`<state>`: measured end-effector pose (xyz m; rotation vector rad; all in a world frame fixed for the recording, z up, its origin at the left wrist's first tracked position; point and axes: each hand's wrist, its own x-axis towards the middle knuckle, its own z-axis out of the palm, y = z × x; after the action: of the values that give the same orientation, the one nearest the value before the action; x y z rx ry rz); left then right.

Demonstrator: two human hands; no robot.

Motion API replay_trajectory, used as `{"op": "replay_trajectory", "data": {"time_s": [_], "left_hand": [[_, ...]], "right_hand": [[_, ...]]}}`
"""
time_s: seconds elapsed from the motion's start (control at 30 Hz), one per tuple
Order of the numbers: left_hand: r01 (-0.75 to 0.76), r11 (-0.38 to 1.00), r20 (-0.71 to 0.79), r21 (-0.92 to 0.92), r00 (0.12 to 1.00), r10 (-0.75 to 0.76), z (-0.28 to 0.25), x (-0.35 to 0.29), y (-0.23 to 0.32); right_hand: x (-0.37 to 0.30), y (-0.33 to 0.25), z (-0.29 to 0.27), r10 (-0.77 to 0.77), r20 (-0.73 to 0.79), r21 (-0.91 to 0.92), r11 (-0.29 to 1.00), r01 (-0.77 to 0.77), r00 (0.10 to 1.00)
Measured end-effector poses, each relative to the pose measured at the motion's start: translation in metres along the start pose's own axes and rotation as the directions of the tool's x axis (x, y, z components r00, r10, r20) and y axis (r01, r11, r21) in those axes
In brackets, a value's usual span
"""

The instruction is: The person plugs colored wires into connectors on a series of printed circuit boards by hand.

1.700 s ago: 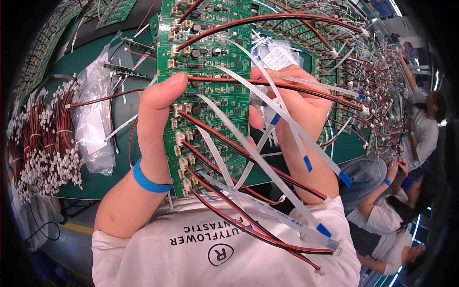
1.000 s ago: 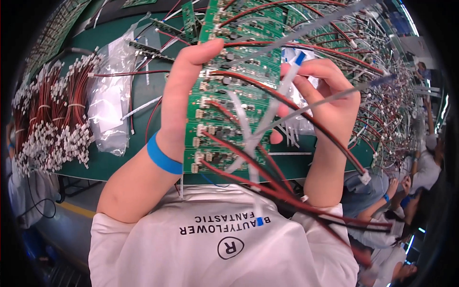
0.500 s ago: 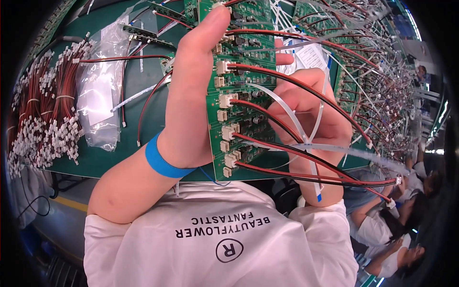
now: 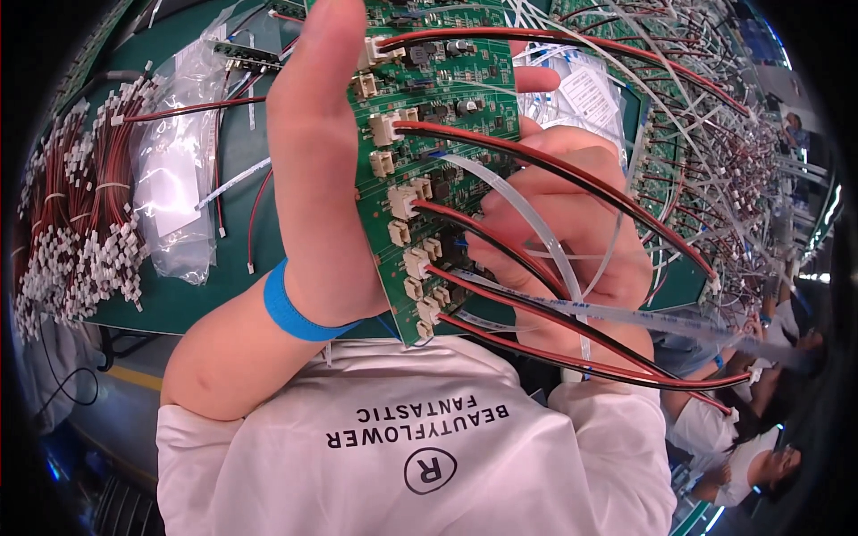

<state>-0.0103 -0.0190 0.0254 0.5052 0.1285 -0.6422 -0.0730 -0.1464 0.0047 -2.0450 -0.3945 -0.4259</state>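
Observation:
My left hand (image 4: 313, 170), with a blue band on its wrist, grips a long green circuit board (image 4: 447, 116). Its thumb lies along the board's left edge, and fingertips show past the right edge. The board is tilted and carries white sockets, several with red-and-black wires (image 4: 554, 161) plugged in. My right hand (image 4: 572, 214) is closed at the board's right side, its fingertips at a small blue tip that looks like the end of a flat ribbon cable; most of this grip is hidden. Another white flat ribbon cable (image 4: 509, 195) runs from the board across this hand.
Bundled red-and-black wires with white plugs (image 4: 80, 196) lie at the left of the green table. Beside them is a clear plastic bag (image 4: 174, 179). Wired circuit boards (image 4: 661, 152) crowd the right. Another person (image 4: 742, 456) sits at the lower right.
My left hand has shifted left and up with the circuit board, which now leans more. My right hand has moved slightly left and stays closed at the board. The hanging wires have swung with it.

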Motion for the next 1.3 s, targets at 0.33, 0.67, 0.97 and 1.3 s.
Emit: {"op": "replay_trajectory", "data": {"time_s": [0.33, 0.67, 0.97, 1.3], "left_hand": [[0.22, 0.97, 0.364, -0.104, 0.916, -0.169, -0.038, -0.004, 0.012], [0.12, 0.991, 0.359, -0.054, 0.929, -0.093, -0.031, -0.001, 0.008], [-0.605, 0.364, 0.452, 0.708, 0.785, 0.424, -0.06, -0.007, -0.017], [-0.36, 0.177, 0.227, 0.916, 0.829, 0.512, -0.045, -0.006, -0.015]], "right_hand": [[0.002, -0.004, 0.0, 0.053, -0.02, -0.076, 0.996, -0.054, 0.998], [0.001, 0.007, 0.006, 0.025, -0.085, -0.01, 1.0, -0.026, 0.996], [0.006, 0.014, 0.008, -0.119, -0.019, -0.178, 0.977, 0.114, 0.993], [0.009, 0.014, 0.008, -0.132, 0.036, -0.228, 0.964, 0.137, 0.991]]}}
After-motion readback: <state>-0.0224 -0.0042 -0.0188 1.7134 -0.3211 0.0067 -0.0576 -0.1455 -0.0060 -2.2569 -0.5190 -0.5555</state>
